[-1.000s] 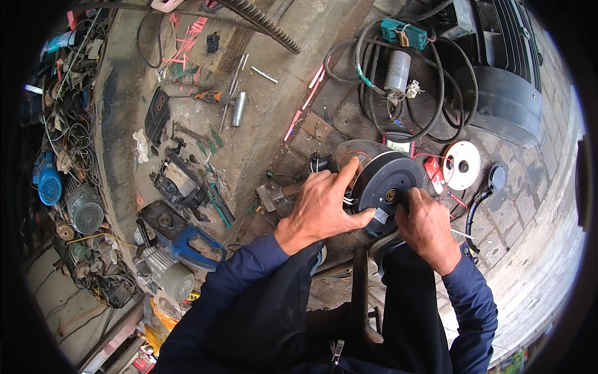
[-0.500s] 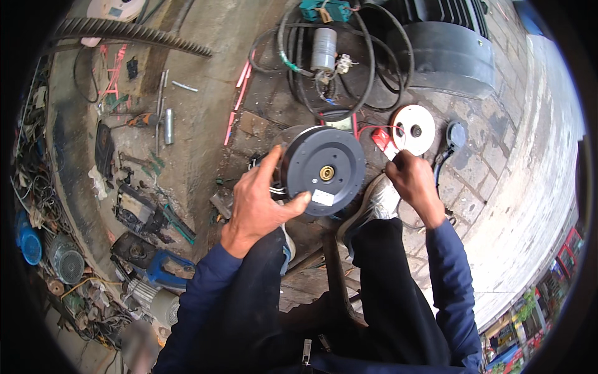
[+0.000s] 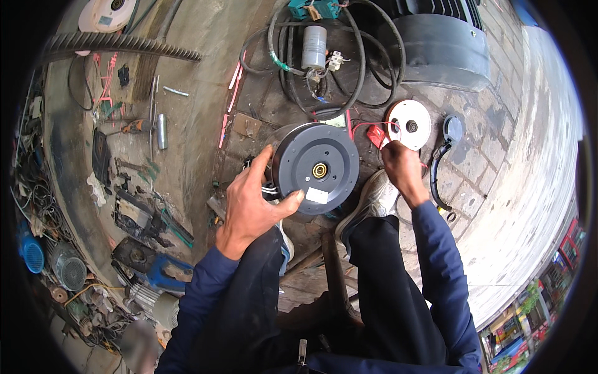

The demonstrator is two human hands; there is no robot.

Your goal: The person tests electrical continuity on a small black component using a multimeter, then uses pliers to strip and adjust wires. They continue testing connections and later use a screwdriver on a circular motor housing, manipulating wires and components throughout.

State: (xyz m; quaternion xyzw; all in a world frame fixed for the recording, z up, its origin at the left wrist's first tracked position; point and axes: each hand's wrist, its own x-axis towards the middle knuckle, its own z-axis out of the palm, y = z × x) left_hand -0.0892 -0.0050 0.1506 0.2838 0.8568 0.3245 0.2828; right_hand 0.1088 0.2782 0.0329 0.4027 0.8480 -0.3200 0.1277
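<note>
My left hand (image 3: 249, 209) grips the left side of a round black motor (image 3: 336, 168), thumb on its front face and fingers along its edge. A brass-coloured centre and a white label show on that face. White wires (image 3: 270, 189) come out beside my palm. My right hand (image 3: 403, 171) is closed above my shoe, its fingertips against a small red-and-white piece (image 3: 375, 135). What lies inside those fingers is hidden. Just beyond them rests a white disc (image 3: 418, 115) with a dark centre; a red wire (image 3: 364, 124) runs near it. Behind the motor, a red-edged device (image 3: 339, 118) is partly covered.
Looped black cable (image 3: 361, 56) and a grey cylinder (image 3: 314, 47) lie ahead, with a large grey motor housing (image 3: 436, 50) to their right. A black curved part (image 3: 440, 163) is at right. Tools, a metal tube (image 3: 162, 131) and a blue-and-black machine (image 3: 165, 268) lie left.
My right hand has moved slightly forward, toward the white disc and the red-and-white piece. My left hand keeps its grip on the motor. The whole view has shifted a little.
</note>
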